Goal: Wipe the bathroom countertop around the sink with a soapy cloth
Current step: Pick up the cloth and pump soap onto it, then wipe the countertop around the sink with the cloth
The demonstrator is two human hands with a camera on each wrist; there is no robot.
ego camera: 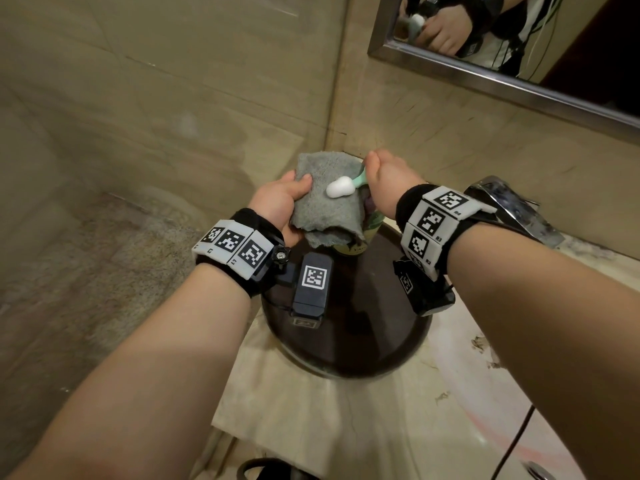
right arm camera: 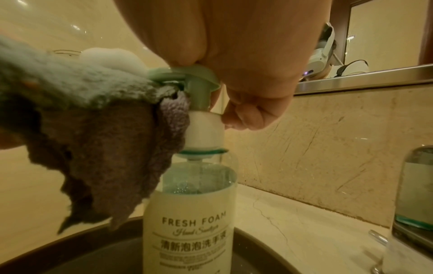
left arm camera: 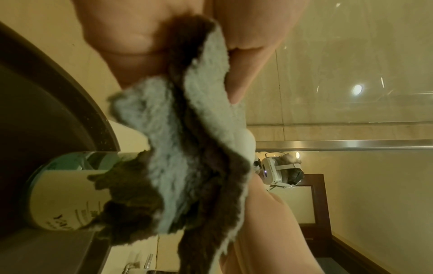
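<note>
Nearest the camera, the pale marble countertop (ego camera: 346,410) is running under both forearms, with the dark round basin (ego camera: 346,341) set into it just beyond. Above the far rim of that basin the left hand (ego camera: 277,206) is holding a grey fleecy cloth (ego camera: 325,202) draped over its palm, thumb curled onto the upper face and fingers wrapped beneath, so the cloth is lying roughly flat with its long axis running away from the person and its loose edges hanging down. A white blob of foam (ego camera: 341,187) is sitting on the cloth's upper face, directly under the spout. Just to the right, touching the cloth's edge, the foam hand-wash bottle (right arm camera: 189,213) is standing upright at the basin's back rim; the right hand (ego camera: 388,178) is resting on its mint-green pump head (right arm camera: 187,76), fingers curled down over and behind it, pressing rather than gripping the bottle body. The cloth is therefore already in the left hand, which looks the likelier one to begin wiping, and the bare counter lies below and to the right. Farther right the chrome tap (ego camera: 512,209) is rising from the counter, and behind it the beige tiled wall (ego camera: 433,133) is carrying a steel-framed mirror (ego camera: 502,77).
</note>
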